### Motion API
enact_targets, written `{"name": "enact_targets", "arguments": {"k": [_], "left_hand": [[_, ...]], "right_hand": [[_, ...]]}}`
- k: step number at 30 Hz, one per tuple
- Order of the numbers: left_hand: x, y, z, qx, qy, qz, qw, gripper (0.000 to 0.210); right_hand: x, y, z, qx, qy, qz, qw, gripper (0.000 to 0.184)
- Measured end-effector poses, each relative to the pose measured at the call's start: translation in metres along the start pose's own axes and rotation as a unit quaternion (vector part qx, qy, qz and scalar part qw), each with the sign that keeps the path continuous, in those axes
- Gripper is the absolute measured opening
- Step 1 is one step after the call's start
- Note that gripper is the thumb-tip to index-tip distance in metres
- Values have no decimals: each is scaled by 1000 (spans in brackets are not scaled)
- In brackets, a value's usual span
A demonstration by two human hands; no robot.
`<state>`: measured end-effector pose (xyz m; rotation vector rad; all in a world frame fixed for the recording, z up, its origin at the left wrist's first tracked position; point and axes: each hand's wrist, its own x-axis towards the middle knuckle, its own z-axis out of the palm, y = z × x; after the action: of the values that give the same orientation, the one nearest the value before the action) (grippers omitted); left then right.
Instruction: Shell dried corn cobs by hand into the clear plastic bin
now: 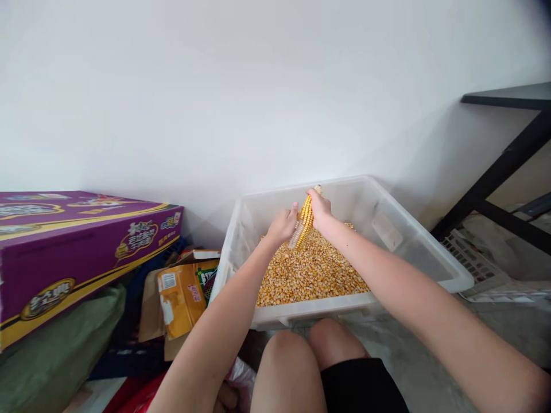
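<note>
An ear of dried corn (306, 220) is held tilted above a bin of loose kernels. Its lower left side shows bare pale cob, while yellow kernels cover the rest. My right hand (319, 207) is wrapped round its upper end. Against the left side of the ear, my left hand (284, 224) is closed with the thumb raised; its fingertips are partly hidden. Below both hands, a heap of corn kernels (314, 272) lies in the translucent plastic bin (415, 244).
A large purple carton (86, 252) stands at the left, over a green sack (64, 338). Between carton and bin sits an opened yellow box (183, 298). On the right are a black metal frame (491, 172) and a white basket (477, 267). A white wall (258, 97) rises behind the bin.
</note>
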<state>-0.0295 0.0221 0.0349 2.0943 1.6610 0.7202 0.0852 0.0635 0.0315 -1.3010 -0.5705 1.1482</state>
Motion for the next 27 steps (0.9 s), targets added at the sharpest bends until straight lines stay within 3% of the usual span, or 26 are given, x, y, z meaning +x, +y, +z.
{"name": "enact_targets", "arguments": {"k": [6,9,13,21,27], "left_hand": [[-4,12,3,73,-9,-49,996,81],[-6,18,3,120,6,-18,993,84],[-8,20,-3,144,-27,56,988,81],[-7,17,-7,192,-40,129,972,62],[-10,20,-8,157,-28,109,981,68]], "right_hand": [[-7,-6,3,10,15,35,999,24],[-12,-7,4,11,30,25,999,24],[-13,-6,4,12,32,14,999,25],[-15,-11,1,18,20,2,1000,23],[-11,-9,1,15,7,3,1000,23]]}}
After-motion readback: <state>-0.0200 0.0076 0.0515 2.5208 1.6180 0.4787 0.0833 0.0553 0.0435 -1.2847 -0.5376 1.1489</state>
